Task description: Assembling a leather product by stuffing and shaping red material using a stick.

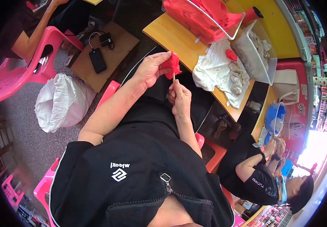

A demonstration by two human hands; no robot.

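Observation:
My left hand [152, 69] pinches a small, crumpled piece of soft red material [175, 66], thin like cloth, between thumb and fingers. Just below it, my right hand [181, 99] is closed on a thin, light-coloured stick [174, 76], its thumb pointing up along it. The stick's upper end meets the red piece; I cannot tell whether it goes inside or only touches. Both hands are close together above my lap, in front of the wooden table's edge.
On the wooden table [178, 36] are a wire-rimmed basket of red material [205, 19], a stained white cloth [212, 70] and a clear plastic bin [252, 56]. A white sack [63, 102] and a power bank [97, 60] on cardboard lie left. Another person [254, 178] works at right.

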